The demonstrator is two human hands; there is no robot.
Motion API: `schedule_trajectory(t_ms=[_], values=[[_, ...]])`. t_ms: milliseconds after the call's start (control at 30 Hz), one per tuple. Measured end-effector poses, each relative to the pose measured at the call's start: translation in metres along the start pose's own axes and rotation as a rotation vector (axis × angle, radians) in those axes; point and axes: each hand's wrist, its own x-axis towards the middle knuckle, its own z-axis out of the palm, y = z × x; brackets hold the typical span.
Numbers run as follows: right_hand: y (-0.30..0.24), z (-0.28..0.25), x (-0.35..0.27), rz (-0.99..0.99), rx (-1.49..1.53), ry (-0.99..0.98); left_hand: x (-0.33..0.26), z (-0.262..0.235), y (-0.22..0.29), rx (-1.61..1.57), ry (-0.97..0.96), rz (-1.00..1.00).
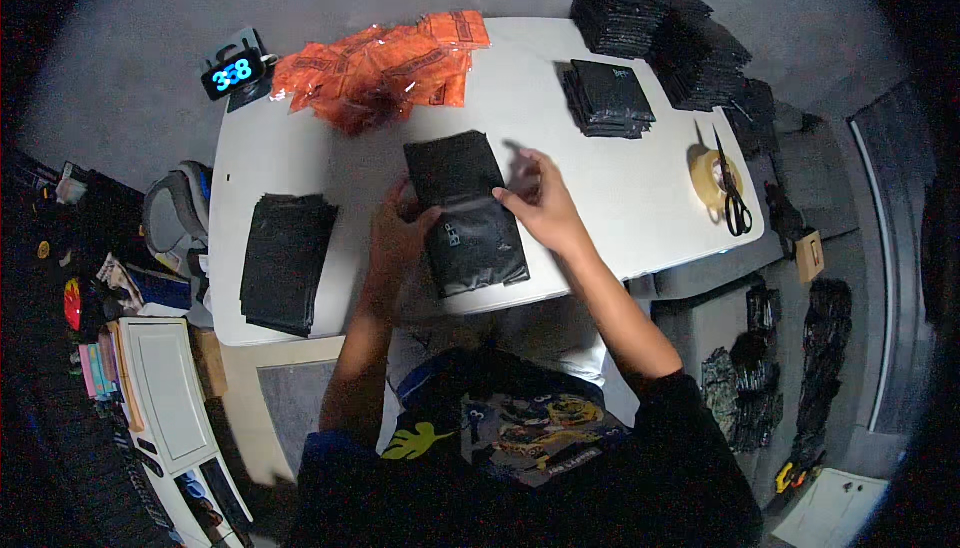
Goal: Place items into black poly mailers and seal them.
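- A black plastic pouch is lying at the near middle of the white worktop, between the two hands.
- The left hand is laid against the pouch's left edge, fingers curled loosely on it; a pinch or a mere press cannot be told.
- The right hand is raised at the pouch's upper right corner, its fingers blurred and partly bent; whether anything is gripped cannot be told.
- A flat stack of black pouches is set at the near left of the worktop, apart from the hands.
- Larger piles of black packets are kept at the far right, with a smaller square stack just near of them.
- A heap of orange packets in clear wrap is spread at the far middle-left.
- A tape roll with scissors resting on it is placed at the right edge.
- Judged from these heaps, the work is taken to be mid-run: one pouch is in hand, several stacks are already formed, and the orange heap and far piles appear yet to be handled.
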Motion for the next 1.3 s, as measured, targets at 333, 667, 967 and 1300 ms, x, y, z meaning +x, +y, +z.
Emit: schedule_trajectory(t_ms=[333,667,967,1300], values=[[0.005,0.044,-0.101,-0.496,-1.101,-0.228,0.003,0.010,-0.010,0.559,0.324,0.667],[-0.015,-0.002,-0.125,-0.420,-0.941,-0.004,-0.081,-0.018,0.012,0.804,-0.108,0.584],[-0.001,-0.002,-0.096,-0.540,-0.821,0.009,-0.113,-0.030,-0.025,0.613,-0.019,0.677],[-0.006,-0.008,-0.090,-0.642,-0.868,-0.080,-0.108,-0.043,-0.042,0.700,-0.050,0.750]])
